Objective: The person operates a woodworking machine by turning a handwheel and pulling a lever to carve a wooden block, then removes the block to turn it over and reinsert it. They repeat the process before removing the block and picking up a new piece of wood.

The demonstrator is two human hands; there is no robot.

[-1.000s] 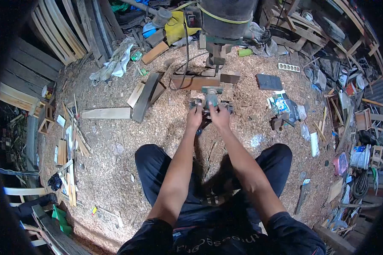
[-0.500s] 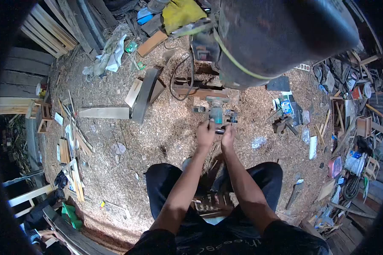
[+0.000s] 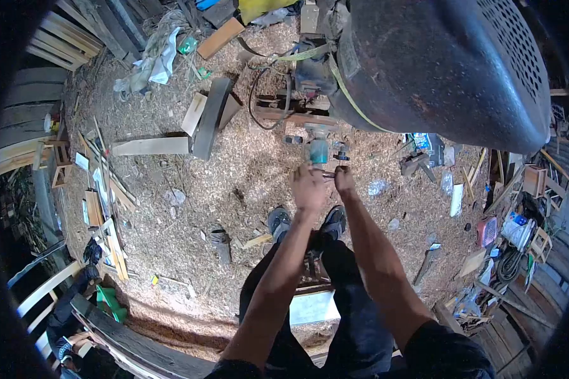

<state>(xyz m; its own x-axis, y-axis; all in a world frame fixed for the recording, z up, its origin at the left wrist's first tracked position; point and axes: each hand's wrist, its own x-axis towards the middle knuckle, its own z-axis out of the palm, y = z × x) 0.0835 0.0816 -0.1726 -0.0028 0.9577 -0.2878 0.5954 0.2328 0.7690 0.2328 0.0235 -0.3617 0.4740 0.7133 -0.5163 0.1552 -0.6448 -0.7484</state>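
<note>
Both arms out in front, over a floor thick with wood shavings (image 3: 171, 240).

My left hand (image 3: 308, 187) and right hand (image 3: 344, 179) sit close together, level with each other, just this side of a small teal clamp fixture (image 3: 317, 150). Between the two hands runs a short dark metal piece (image 3: 328, 175), thin, its long axis lying roughly left to right, from one hand across to the other. Left hand is closed at one end of it; right hand looks curled into a narrow pinch at the other end. How firm either grip is, I cannot tell: the piece is small and partly hidden by my fingers.

The fixture lies straight ahead of the knuckles, near but apart. The right hand is slightly nearer to it.

Overhead, a big dark motor housing (image 3: 449, 69) fills the upper right, strapped with a yellow-green band (image 3: 351, 101). A wooden base (image 3: 294, 117) lies beyond the fixture. My shoes (image 3: 279, 221) stand below the hands. Planks (image 3: 152, 146) lie well off to the left.
</note>
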